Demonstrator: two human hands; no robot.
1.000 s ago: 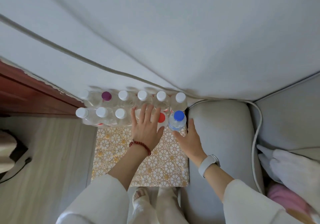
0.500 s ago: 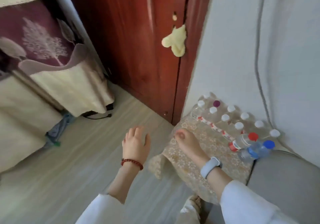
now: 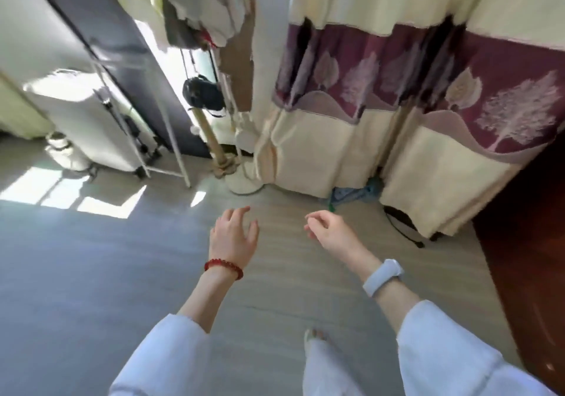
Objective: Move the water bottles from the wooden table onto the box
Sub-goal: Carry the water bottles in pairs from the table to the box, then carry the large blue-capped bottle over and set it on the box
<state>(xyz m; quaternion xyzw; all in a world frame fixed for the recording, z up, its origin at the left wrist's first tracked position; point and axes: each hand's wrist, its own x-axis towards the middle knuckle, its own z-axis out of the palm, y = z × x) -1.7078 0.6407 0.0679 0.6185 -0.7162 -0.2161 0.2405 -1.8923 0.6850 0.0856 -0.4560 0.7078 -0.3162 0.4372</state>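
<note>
Grey plank floor (image 3: 91, 273), cream-and-maroon tree-print curtain (image 3: 428, 105) at the back, metal rack (image 3: 146, 138) at left. Left hand (image 3: 233, 238), red bead bracelet (image 3: 223, 267) at the wrist, and right hand (image 3: 331, 232), pale wristband (image 3: 382, 277), hang over bare floor, fingers loosely curled, holding nothing. View has swung off the box: bottles seen there a moment ago, now out of frame; presumably heading back to the wooden table.
</note>
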